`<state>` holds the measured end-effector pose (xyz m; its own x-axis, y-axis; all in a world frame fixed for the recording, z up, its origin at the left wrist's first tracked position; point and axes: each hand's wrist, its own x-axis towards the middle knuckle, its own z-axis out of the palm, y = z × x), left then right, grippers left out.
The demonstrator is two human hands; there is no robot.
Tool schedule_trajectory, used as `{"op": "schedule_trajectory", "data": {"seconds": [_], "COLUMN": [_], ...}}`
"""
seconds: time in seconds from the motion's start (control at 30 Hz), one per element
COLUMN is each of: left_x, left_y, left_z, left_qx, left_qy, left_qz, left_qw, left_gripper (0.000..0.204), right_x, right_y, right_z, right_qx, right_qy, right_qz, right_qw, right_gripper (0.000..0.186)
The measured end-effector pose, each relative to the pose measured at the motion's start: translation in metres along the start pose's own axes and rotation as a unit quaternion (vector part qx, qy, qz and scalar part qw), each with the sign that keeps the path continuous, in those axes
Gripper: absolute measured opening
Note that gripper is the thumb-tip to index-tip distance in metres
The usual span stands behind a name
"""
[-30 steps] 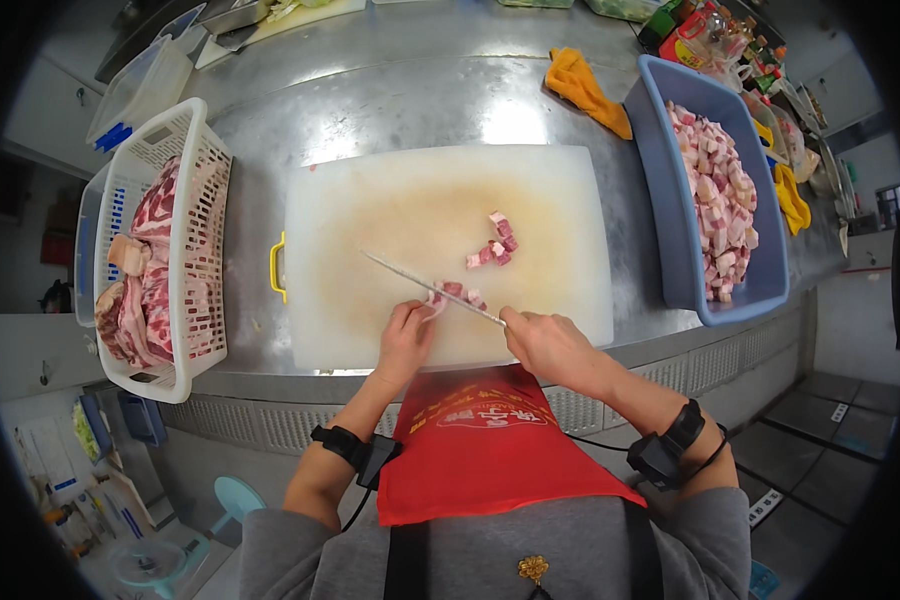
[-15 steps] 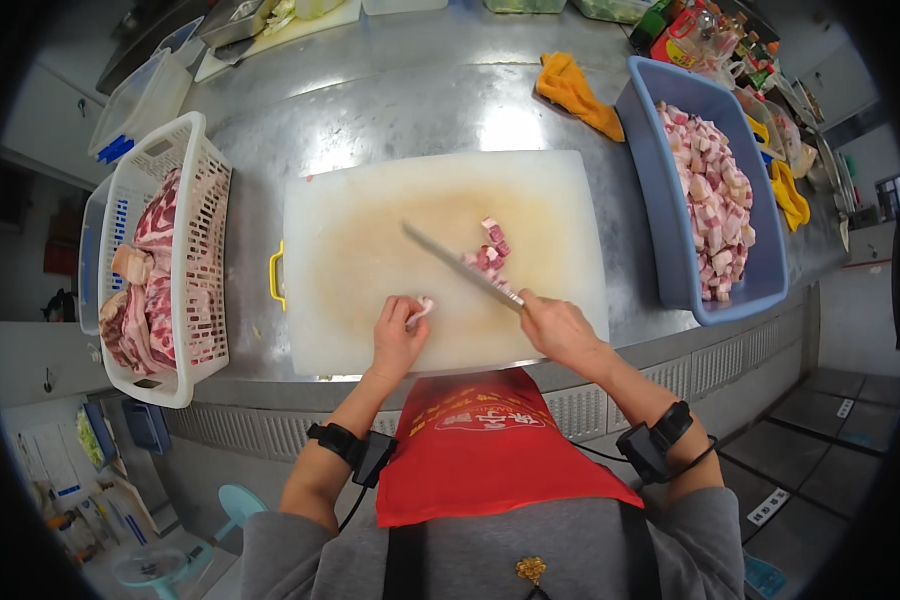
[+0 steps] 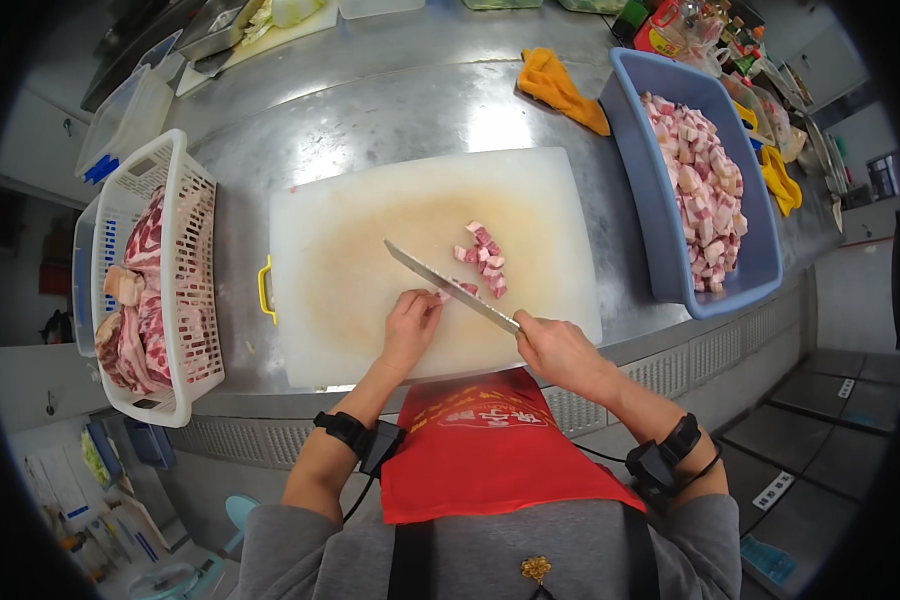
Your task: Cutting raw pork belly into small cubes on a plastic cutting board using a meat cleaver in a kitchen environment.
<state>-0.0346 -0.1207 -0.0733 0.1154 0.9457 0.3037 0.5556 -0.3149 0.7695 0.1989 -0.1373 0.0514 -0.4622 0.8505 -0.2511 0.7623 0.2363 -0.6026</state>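
My right hand (image 3: 562, 355) grips the handle of a long knife (image 3: 432, 279), its blade slanting to the upper left over a white cutting board (image 3: 345, 200). Close to the blade's left side is my left hand (image 3: 412, 322), fingers closed on a small piece of pork (image 3: 443, 296) pressed to the board. Much of that piece is hidden by the fingers and blade. Just beyond the blade lie several cut pork cubes (image 3: 485, 258), pink with pale fat, in a loose cluster.
A white slotted basket (image 3: 198, 290) with large slabs of pork (image 3: 150, 235) stands at the left. On the right, a blue-grey tub (image 3: 660, 245) holds a heap of pork cubes (image 3: 705, 190). An orange cloth (image 3: 562, 90) lies near the tub on the steel counter (image 3: 390, 110).
My left hand has shifted slightly right with the pork piece, up against the knife. The cut cubes lie more spread out beyond the blade. The whole view has shifted a little.
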Motion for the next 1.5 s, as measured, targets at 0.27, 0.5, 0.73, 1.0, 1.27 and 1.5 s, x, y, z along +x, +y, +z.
{"op": "schedule_trajectory", "data": {"seconds": [0.27, 0.5, 0.73, 1.0, 1.27, 1.5], "left_x": [-0.002, -0.02, -0.015, -0.01, 0.013, 0.047], "left_y": [0.0, 0.009, 0.007, -0.005, -0.01, -0.047], "left_z": [0.004, -0.009, -0.011, -0.007, -0.011, -0.05], "left_qx": [0.062, -0.024, 0.002, 0.075, -0.218, -0.38], "left_qy": [0.013, -0.009, 0.025, 0.03, -0.02, -0.143], "left_qz": [0.103, 0.035, 0.05, 0.063, -0.212, -0.211], "left_qw": [0.993, 0.999, 0.998, 0.995, 0.953, 0.889], "left_gripper": [0.011, 0.015, 0.016, 0.014, 0.015, 0.032], "right_x": [0.029, 0.006, -0.004, 0.024, -0.007, -0.029], "right_y": [0.006, -0.01, -0.008, 0.001, 0.023, 0.055], "right_z": [0.041, 0.004, 0.014, 0.032, -0.005, -0.036], "right_qx": [-0.044, -0.01, -0.028, -0.026, 0.013, -0.098], "right_qy": [0.041, 0.034, -0.02, -0.005, 0.076, 0.182], "right_qz": [-0.022, -0.023, -0.016, -0.019, 0.003, -0.097], "right_qw": [0.998, 0.999, 0.999, 0.999, 0.997, 0.974], "right_gripper": [0.011, 0.011, 0.01, 0.013, 0.012, 0.019]}}
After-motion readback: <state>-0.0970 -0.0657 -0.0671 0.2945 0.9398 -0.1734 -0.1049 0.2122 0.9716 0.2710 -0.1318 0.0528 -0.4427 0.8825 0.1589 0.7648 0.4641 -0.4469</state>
